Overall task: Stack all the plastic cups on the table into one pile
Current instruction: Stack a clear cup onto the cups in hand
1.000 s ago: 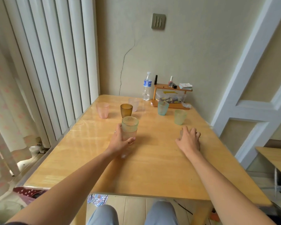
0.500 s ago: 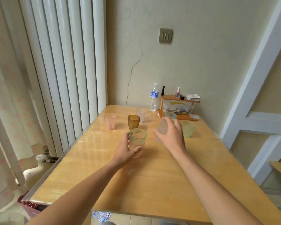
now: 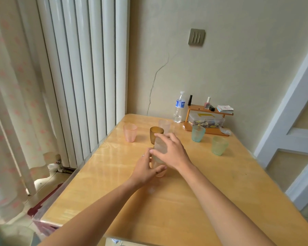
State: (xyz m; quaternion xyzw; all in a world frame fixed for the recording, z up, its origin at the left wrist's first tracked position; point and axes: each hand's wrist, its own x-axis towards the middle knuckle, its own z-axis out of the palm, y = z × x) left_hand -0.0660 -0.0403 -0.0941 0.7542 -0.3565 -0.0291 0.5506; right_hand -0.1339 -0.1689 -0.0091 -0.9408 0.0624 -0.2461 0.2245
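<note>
Your left hand (image 3: 146, 168) wraps the lower part of the cup stack (image 3: 159, 161) standing on the table (image 3: 212, 183), mid-table. Your right hand (image 3: 171, 150) grips a frosted clear cup (image 3: 160, 145) from above, seated in the stack's top. Loose cups stand behind: pink cup (image 3: 130, 132) left, amber cup (image 3: 156, 134) just behind your hands, pale cup (image 3: 164, 126) behind it, teal cup (image 3: 197, 133) and green cup (image 3: 219, 145) right.
</note>
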